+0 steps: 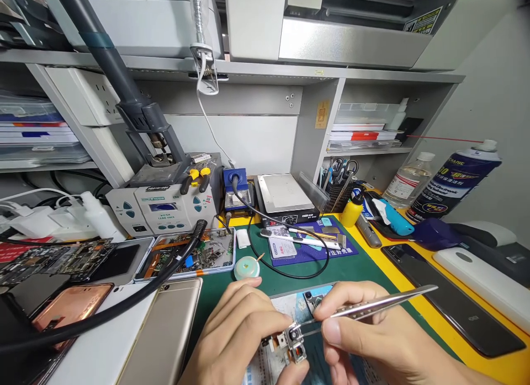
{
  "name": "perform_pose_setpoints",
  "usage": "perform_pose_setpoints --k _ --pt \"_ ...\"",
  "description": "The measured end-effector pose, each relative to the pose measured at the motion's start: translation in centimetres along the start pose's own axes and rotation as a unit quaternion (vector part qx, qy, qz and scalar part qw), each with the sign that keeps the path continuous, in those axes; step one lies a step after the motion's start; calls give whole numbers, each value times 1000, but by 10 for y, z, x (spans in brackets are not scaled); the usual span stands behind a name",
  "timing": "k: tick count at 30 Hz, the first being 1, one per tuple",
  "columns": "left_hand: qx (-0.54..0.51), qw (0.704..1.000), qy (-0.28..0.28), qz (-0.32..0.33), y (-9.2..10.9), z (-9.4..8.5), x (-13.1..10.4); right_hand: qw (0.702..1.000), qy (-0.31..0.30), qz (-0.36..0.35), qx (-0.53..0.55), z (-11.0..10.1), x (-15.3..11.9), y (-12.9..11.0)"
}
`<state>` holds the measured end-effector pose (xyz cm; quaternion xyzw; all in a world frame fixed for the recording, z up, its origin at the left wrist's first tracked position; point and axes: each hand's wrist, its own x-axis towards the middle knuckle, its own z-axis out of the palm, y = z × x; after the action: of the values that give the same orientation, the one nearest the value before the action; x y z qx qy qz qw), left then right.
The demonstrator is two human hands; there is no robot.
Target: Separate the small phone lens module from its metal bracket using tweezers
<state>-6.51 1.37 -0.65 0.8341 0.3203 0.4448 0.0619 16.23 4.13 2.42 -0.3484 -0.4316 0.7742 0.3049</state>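
Note:
Near the bottom middle, my left hand point(244, 338) is closed on a small metal camera module point(295, 334) with a dark round lens and bits of orange flex, pinched between thumb and fingers. To its right, my right hand point(364, 335) grips silver tweezers point(385, 303) between thumb and index finger. The tweezers' tips point left and reach the module's right edge; whether they grip it is too small to tell. Beneath the hands lies a phone part point(310, 300) on a light blue and white printed sheet point(292, 305), partly hidden by the fingers.
A green mat point(219, 285) covers the bench. Phones point(169, 330) and a parts tray point(207, 252) sit left, with a thick black hose point(157, 288) across them. Ahead are a solder wick reel point(247, 268), a brush point(298, 239) and a cable loop. A dark phone point(451, 297) lies right.

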Motion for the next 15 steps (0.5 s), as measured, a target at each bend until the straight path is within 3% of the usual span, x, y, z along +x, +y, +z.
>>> perform_pose_setpoints --k 15 --pt "15 1000 -12 4 -3 -1 2 1000 18 4 2 2 -2 -1"
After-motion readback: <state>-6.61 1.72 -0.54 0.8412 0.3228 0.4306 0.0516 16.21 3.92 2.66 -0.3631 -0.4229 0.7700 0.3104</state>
